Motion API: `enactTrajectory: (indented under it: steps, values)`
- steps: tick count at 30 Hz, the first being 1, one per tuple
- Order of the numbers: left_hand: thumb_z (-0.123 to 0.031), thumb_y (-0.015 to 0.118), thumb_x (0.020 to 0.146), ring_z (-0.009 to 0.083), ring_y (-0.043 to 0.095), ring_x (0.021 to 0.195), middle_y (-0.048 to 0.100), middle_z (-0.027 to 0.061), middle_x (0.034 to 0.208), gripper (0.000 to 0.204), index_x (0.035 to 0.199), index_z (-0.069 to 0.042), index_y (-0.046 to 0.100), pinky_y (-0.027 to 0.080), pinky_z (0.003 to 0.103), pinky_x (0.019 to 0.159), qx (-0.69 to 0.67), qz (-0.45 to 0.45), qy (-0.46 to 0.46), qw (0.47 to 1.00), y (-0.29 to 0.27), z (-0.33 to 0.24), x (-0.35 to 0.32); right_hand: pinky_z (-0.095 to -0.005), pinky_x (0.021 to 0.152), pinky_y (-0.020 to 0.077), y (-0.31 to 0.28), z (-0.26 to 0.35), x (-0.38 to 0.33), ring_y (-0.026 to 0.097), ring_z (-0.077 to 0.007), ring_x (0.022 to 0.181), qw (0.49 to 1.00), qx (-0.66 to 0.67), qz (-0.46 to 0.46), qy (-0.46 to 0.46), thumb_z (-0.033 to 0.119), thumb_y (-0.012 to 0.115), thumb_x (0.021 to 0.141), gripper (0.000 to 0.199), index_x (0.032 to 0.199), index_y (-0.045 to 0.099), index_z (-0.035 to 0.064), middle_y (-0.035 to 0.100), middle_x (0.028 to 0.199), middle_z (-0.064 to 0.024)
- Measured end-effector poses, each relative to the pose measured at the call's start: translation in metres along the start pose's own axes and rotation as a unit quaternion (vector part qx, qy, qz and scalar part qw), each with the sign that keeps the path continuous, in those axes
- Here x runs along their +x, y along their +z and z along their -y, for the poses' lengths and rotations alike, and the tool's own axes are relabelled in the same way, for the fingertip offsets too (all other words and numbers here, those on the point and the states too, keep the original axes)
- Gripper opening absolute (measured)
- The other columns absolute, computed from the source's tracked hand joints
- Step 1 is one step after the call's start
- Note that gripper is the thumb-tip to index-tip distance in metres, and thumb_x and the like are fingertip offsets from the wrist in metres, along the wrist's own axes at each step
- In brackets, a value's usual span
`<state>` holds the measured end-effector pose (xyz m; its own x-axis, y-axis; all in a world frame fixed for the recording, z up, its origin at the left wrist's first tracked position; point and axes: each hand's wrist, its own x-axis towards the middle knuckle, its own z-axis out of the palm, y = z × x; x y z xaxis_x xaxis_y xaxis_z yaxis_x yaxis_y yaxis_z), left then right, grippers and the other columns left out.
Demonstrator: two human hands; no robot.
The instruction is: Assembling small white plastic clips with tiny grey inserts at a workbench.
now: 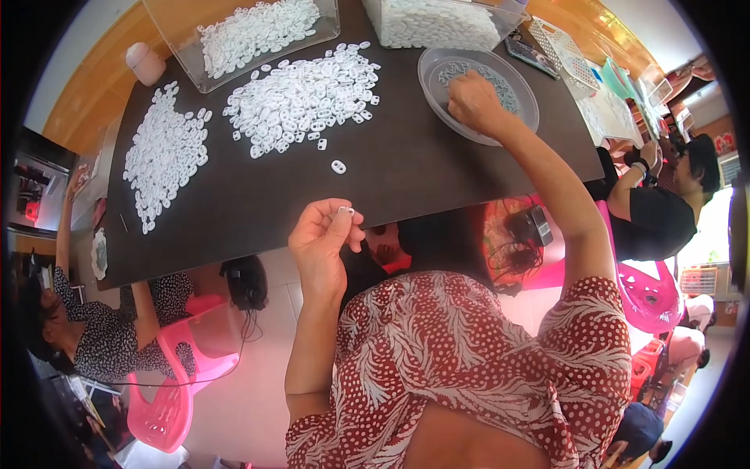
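Note:
My left hand (322,238) is closed in a pinch at the table's front edge. Between its thumb and forefinger sits a small white oval plastic piece (346,209). Over a round clear plastic bowl (525,123) at the back right, my right hand (474,100) is closed with its fingertips turned down and hidden. Small greyish, shiny parts (504,92) lie in that bowl around the hand. One loose white oval piece with two holes (338,166) rests on the table between my left hand and a large pile of such pieces (305,102).
A second white pile (166,148) spreads at the left of the dark table (258,211). Behind stand two clear bins (328,27) (437,27) of white pieces, a pale bottle (145,62) and a phone (533,57). Other people sit at the left and right.

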<state>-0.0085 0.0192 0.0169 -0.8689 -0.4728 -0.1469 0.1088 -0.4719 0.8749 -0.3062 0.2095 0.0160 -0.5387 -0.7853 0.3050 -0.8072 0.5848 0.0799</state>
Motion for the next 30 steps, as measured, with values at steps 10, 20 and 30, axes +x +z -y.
enactTrajectory:
  steps: [10,20,30]
  values:
    - [-0.005,0.059,0.088,0.0116,0.054,0.055,0.063,0.0097,0.077,0.007,0.091,0.002,0.058,0.040,0.023,0.048,0.013,-0.009,0.003,1.000,0.004,0.003,-0.002,-0.0360,0.062,0.0456,-0.035,0.008,-0.008,0.059,-0.0266,0.066,0.949,0.273,-0.017,0.156,0.009,0.059,0.073,0.009,0.075,0.057,0.0009,0.061,0.071,-0.0153]
    - [-0.003,0.060,0.086,0.0123,0.056,0.057,0.064,0.0118,0.077,0.016,0.100,0.006,0.059,0.044,0.023,0.050,-0.001,0.020,0.017,1.000,0.015,0.005,0.001,-0.0216,0.066,0.0450,-0.078,0.096,-0.033,0.055,-0.0055,0.072,0.790,0.603,0.034,0.106,-0.001,0.063,0.077,0.007,0.083,0.065,0.0004,0.061,0.074,0.0014]
    - [-0.005,0.058,0.089,0.0077,0.055,0.070,0.060,0.0038,0.084,0.029,0.117,0.002,0.053,0.044,0.019,0.059,0.065,0.023,0.071,0.995,0.020,-0.003,-0.015,-0.0217,0.070,0.0460,-0.072,0.169,-0.041,0.055,-0.0055,0.078,0.730,0.665,0.126,0.094,0.000,0.066,0.080,0.014,0.093,0.060,-0.0010,0.061,0.084,-0.0013]
